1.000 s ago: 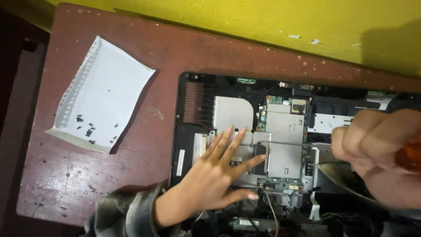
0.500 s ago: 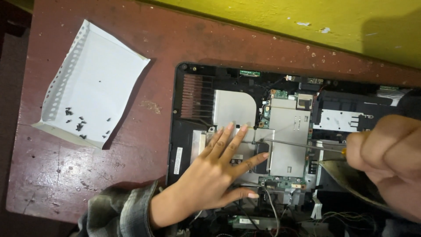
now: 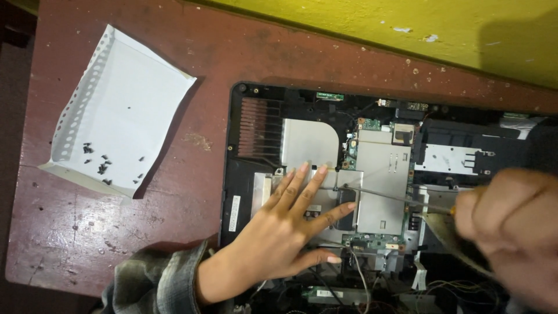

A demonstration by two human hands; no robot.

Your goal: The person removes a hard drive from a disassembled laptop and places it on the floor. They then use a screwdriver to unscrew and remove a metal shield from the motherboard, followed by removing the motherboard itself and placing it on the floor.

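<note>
An opened black laptop chassis [image 3: 235,174] lies on the table, its silver shielding plates [image 3: 381,174] and copper heat fins [image 3: 256,125] exposed. My left hand [image 3: 285,229] rests flat on the plates, fingers spread, steadying the machine. My right hand [image 3: 511,227] at the right edge grips a screwdriver [image 3: 389,197] with an orange handle. Its thin shaft runs leftward, and the tip sits on a screw point near the plate's middle, just beyond my left fingertips.
A folded white paper tray [image 3: 125,107] holding several small black screws [image 3: 99,163] lies on the reddish-brown wooden table [image 3: 145,221] at the left. A yellow wall [image 3: 360,17] runs along the table's far edge. Loose wires [image 3: 360,279] trail at the laptop's near edge.
My right hand has moved lower and brought the screwdriver tip in to the plate by my left fingers. The left hand stays put. The view has shifted slightly.
</note>
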